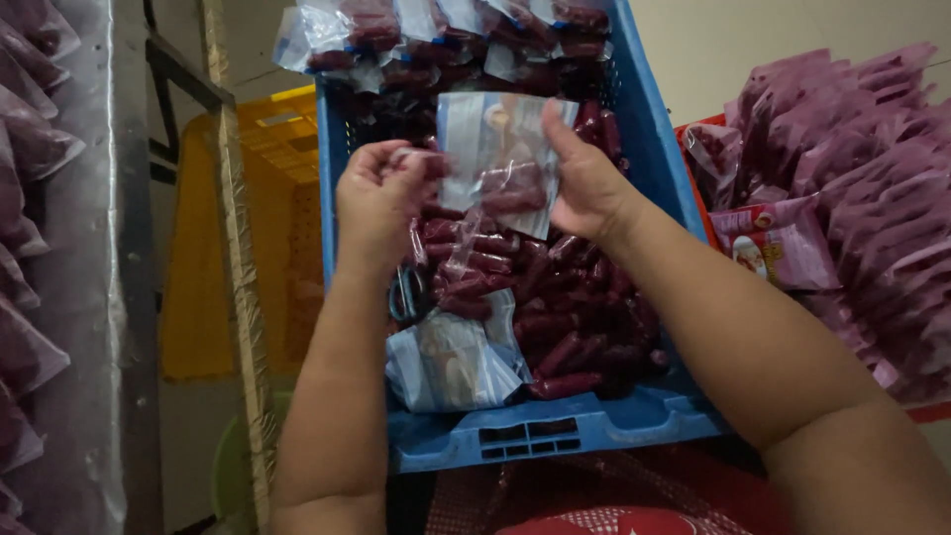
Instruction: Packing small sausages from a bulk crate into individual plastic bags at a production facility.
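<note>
My right hand (586, 180) holds the right edge of a clear plastic bag (500, 149) with a few dark red sausages in its lower part. My left hand (381, 198) pinches the bag's left edge, fingers curled. Both hands hover over a blue plastic crate (555, 431) full of loose dark red sausages (575, 317). A pile of flat clear bags (451, 362) lies in the crate's near left corner. Scissors (408, 292) sit in the crate just below my left wrist.
Filled sausage bags (436, 40) lie at the crate's far end. Stacks of pink filled packs (852, 188) rise on the right over a red tray. A yellow crate (258, 238) stands to the left, behind a wooden post (243, 287). More bagged goods (30, 198) hang at far left.
</note>
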